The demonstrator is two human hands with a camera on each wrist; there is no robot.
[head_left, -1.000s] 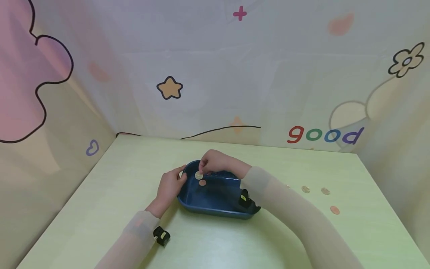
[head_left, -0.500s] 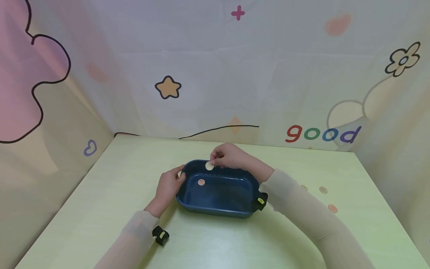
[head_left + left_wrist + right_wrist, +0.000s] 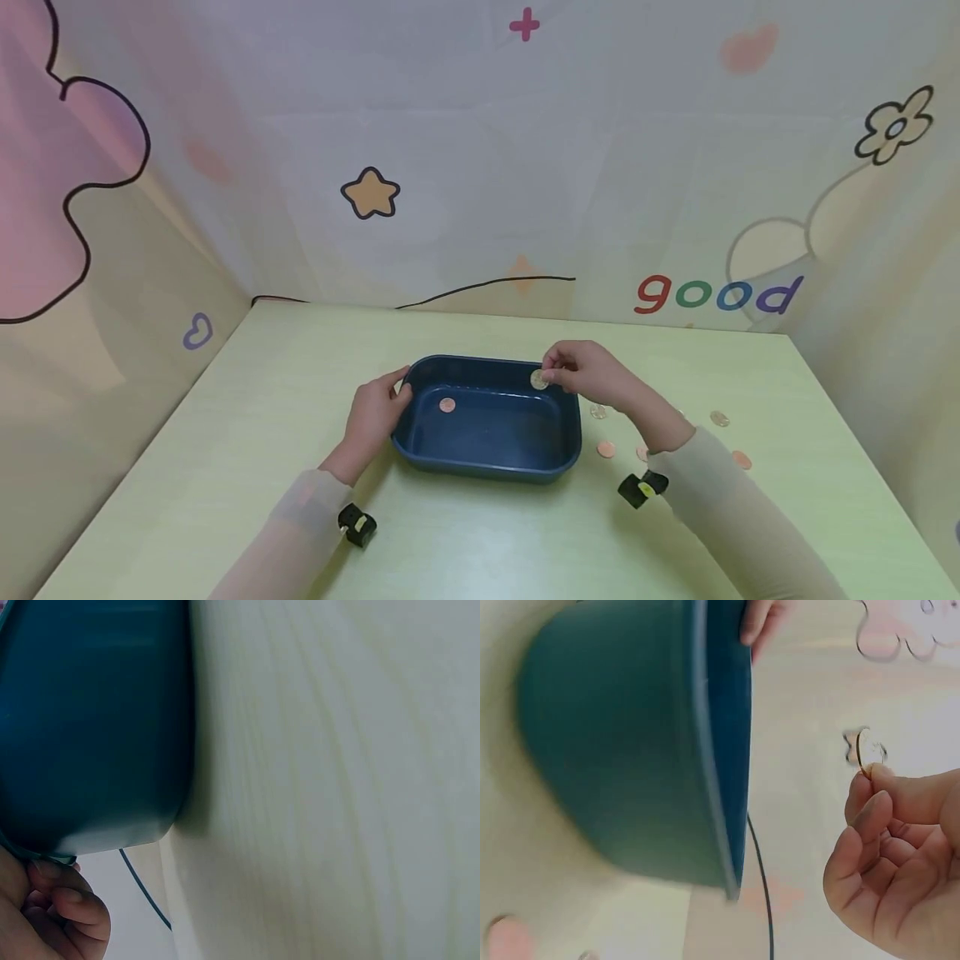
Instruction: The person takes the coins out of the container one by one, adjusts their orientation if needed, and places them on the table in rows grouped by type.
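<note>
A dark blue rectangular basin (image 3: 487,473) sits on the table, with one copper-coloured coin (image 3: 447,405) lying inside toward its left. My left hand (image 3: 371,421) grips the basin's left rim, thumb on the inner side. In the left wrist view the curled fingers (image 3: 82,915) show under the basin's edge. Between thumb and forefinger, my right hand (image 3: 592,377) pinches a silvery coin (image 3: 538,380) by its edge, over the basin's far right corner. The right wrist view has that coin (image 3: 868,752) standing on edge at the fingertips, apart from the basin wall (image 3: 622,742).
Several loose coins lie on the pale table right of the basin, among them a silvery coin (image 3: 597,412), a copper coin (image 3: 605,449) and, farther right, another silvery coin (image 3: 720,418). My right forearm (image 3: 738,508) reaches across there. A printed cloth (image 3: 480,167) hangs behind the table.
My right hand has carried the silvery coin from the basin's left side, up and across to its right end. The coins beside the basin have come into view. The left hand keeps its grip.
</note>
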